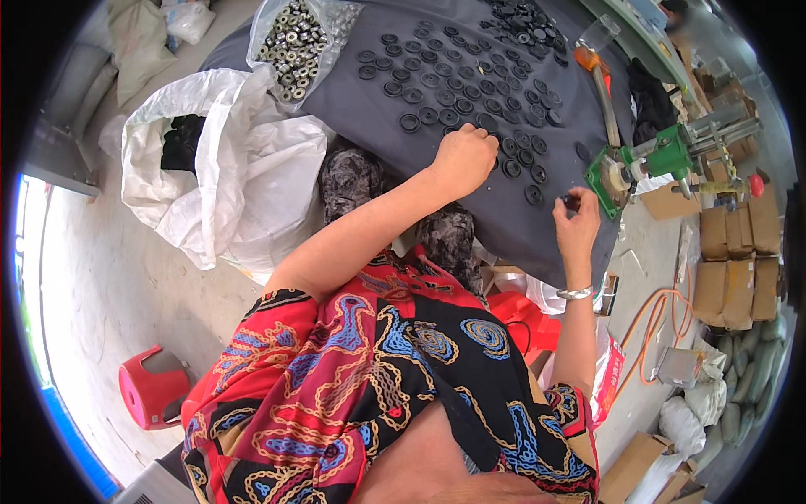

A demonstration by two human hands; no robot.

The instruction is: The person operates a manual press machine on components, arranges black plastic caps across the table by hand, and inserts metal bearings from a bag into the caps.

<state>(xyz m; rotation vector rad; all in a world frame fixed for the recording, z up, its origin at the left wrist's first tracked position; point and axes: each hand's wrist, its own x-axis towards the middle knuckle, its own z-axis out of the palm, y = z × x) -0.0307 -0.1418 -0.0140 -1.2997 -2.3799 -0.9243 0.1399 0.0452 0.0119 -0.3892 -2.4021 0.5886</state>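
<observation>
On the grey cloth covering the desk, dozens of black rubber rings lie spread flat, most in loose rows, with a heaped pile at the far edge. The left hand rests curled into a fist among the nearest rings; whether it grips one I cannot tell. The right hand pinches a single black ring near the green press. Judging by the spread, much is laid out, yet a clear bag of metal rings looks full.
</observation>
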